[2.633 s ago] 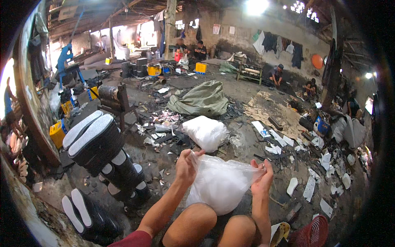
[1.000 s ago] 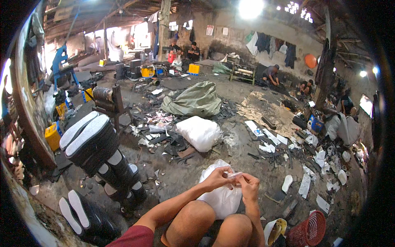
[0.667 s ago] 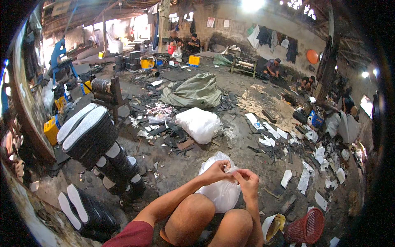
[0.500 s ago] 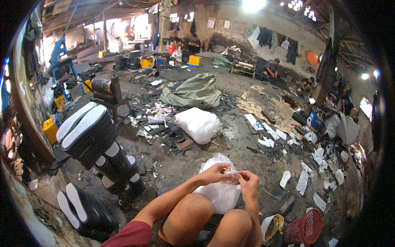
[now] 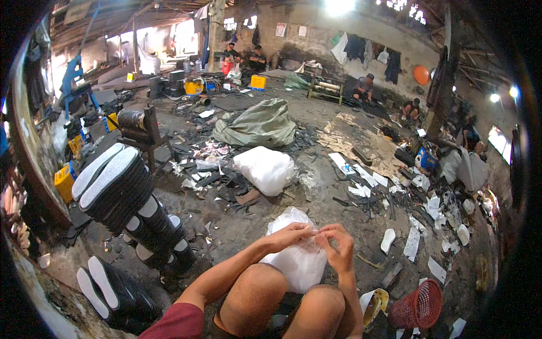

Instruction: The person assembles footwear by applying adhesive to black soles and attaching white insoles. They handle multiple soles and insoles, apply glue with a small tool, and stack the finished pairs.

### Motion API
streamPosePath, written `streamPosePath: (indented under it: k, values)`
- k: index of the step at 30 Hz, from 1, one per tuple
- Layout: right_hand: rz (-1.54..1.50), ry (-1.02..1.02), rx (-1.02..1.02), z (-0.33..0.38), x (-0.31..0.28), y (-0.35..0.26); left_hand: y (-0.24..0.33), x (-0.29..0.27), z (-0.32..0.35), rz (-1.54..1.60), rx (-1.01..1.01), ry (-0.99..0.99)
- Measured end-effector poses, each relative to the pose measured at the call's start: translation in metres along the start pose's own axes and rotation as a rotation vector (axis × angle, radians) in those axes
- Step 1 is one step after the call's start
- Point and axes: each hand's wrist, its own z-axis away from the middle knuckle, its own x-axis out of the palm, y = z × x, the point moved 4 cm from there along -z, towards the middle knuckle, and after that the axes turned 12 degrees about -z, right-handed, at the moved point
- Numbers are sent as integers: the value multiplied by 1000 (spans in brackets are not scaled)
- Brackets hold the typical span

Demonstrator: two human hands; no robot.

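Observation:
A filled white plastic bag (image 5: pixel 296 257) stands on the ground between my knees. My left hand (image 5: pixel 293 234) and my right hand (image 5: pixel 339 247) meet at its top, fingers pinched on the gathered mouth of the bag. A second filled white plastic bag (image 5: pixel 265 168) lies on the floor a little further ahead.
Stacks of black boots with white soles (image 5: pixel 121 189) stand at my left. A red mesh basket (image 5: pixel 420 305) sits at my lower right. White sole cut-outs (image 5: pixel 418 237) and dark scraps litter the floor. A grey-green sack (image 5: pixel 257 124) lies beyond. Several people sit at the far wall.
The bag's mouth was held wide open between my spread hands; both hands have since come together and gathered the top shut, staying pinched there.

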Motion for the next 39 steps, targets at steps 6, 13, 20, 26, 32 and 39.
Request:
streamPosePath:
  k: [6,13,20,26,32,39]
  values:
    - [-576,-231,353,-14,28,50,24,2,21,-100,197,-247]
    - [-245,-227,124,-2,36,48,27,-2,37,-207,87,-174]
    - [-506,-160,613,12,46,82,50,-6,47,-1203,491,231]
    - [-761,-137,792,8,48,93,42,-9,42,-980,561,273]
    - [-633,-31,413,9,46,65,18,-26,38,-586,313,452]
    - [535,-298,-351,17,34,14,4,-37,22,-426,-139,-261]
